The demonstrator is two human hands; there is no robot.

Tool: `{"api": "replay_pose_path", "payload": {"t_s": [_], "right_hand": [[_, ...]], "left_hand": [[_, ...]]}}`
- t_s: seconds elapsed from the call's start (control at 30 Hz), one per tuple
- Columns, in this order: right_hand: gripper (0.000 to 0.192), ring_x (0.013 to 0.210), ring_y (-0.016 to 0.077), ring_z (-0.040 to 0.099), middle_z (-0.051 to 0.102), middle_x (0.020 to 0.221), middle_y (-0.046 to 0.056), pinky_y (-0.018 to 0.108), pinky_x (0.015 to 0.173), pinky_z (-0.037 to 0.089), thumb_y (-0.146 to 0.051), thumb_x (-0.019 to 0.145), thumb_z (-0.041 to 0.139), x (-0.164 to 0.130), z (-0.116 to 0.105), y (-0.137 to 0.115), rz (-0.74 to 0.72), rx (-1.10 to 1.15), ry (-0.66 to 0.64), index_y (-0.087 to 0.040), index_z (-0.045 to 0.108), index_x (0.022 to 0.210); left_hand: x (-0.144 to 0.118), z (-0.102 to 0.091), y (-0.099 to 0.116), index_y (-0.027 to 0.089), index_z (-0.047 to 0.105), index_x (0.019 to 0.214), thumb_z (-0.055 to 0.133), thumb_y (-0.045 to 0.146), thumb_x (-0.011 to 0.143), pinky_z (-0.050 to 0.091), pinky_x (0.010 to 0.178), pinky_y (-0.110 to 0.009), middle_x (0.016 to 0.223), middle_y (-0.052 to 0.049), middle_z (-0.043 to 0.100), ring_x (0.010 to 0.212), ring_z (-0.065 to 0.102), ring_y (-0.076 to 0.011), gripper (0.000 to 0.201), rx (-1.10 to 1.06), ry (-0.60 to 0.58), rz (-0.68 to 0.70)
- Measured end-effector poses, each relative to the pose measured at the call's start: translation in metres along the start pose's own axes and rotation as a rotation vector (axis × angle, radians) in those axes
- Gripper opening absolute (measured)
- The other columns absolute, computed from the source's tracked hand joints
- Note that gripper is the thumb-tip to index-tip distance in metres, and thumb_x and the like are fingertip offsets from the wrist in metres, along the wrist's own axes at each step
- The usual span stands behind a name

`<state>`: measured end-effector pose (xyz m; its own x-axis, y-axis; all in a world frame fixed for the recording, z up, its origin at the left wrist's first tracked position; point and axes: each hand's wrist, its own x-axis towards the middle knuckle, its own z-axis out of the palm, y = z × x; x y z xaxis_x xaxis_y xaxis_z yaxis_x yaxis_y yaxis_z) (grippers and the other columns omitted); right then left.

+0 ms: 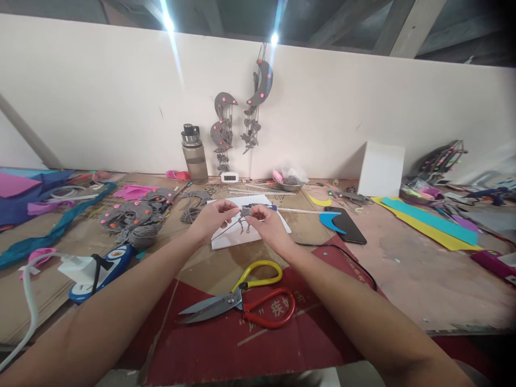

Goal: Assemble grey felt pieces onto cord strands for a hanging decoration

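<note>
Two hands meet above the white sheet (pixel 236 236) on the bench (pixel 403 269). The left hand (pixel 212 217) and right hand (pixel 268 223) each pinch the small grey cut-out piece (pixel 245 214), grip closed on it from either side. Scissors (pixel 237 302) lie near, between the forearms; a phone (pixel 350 226) lies right of the sheet.

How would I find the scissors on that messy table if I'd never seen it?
Start at the long wooden table and find the red sheet at its near edge, between the person's two forearms. The scissors lie flat on it, just nearer than the left hand and right hand. No other tool there has one yellow loop handle, one red one, and broad grey blades pointing left.
</note>
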<state>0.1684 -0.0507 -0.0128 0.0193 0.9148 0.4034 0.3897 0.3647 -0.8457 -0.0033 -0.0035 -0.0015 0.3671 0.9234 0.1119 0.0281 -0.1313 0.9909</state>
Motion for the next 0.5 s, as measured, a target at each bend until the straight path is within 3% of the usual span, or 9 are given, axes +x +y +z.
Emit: {"api": "replay_pose_path", "payload": {"t_s": [0.07,0.17,0.27,0.5], "right_hand": [[0.01,0.071,0.0129,0.05,0.055,0.076,-0.001,0.027,0.07,0.04,-0.029,0.077,0.058,-0.002,-0.002,-0.003,-0.05,-0.121,0.079,-0.02,0.053,0.077],[0.004,0.077,0.0151,0.051,0.057,0.083,0.002,0.029,0.074,0.04,-0.024,0.08,0.055,-0.007,-0.002,-0.006,-0.183,-0.327,0.111,-0.02,0.053,0.08],[0.0,0.084,0.0175,0.051,0.057,0.088,0.005,0.03,0.076,0.04,-0.021,0.082,0.053,-0.011,-0.001,-0.008,-0.275,-0.483,0.079,-0.021,0.053,0.082],[0.007,0.088,0.0182,0.05,0.056,0.089,0.004,0.029,0.076,0.041,-0.022,0.083,0.058,-0.011,-0.002,-0.005,-0.289,-0.511,0.022,-0.021,0.053,0.078]], "left_hand": [[-0.004,0.004,0.004,0.014,0.057,0.074,0.07,0.045,0.07,0.029,0.041,-0.019,0.058,0.003,0.053,0.043,0.041,-0.0047,0.034,0.016,0.054,0.003],[-0.009,0.01,0.009,0.014,0.056,0.076,0.063,0.054,0.074,0.033,0.042,-0.021,0.064,-0.002,0.06,0.047,0.05,-0.0081,0.04,-0.063,-0.05,-0.072],[-0.012,0.014,0.009,0.013,0.057,0.08,0.067,0.05,0.073,0.037,0.047,-0.02,0.073,-0.005,0.064,0.056,0.056,-0.0097,0.039,-0.116,-0.113,-0.102],[-0.006,0.008,0.003,0.013,0.06,0.076,0.073,0.033,0.068,0.037,0.049,-0.02,0.068,-0.003,0.063,0.054,0.054,-0.008,0.026,-0.114,-0.065,-0.125]]}}
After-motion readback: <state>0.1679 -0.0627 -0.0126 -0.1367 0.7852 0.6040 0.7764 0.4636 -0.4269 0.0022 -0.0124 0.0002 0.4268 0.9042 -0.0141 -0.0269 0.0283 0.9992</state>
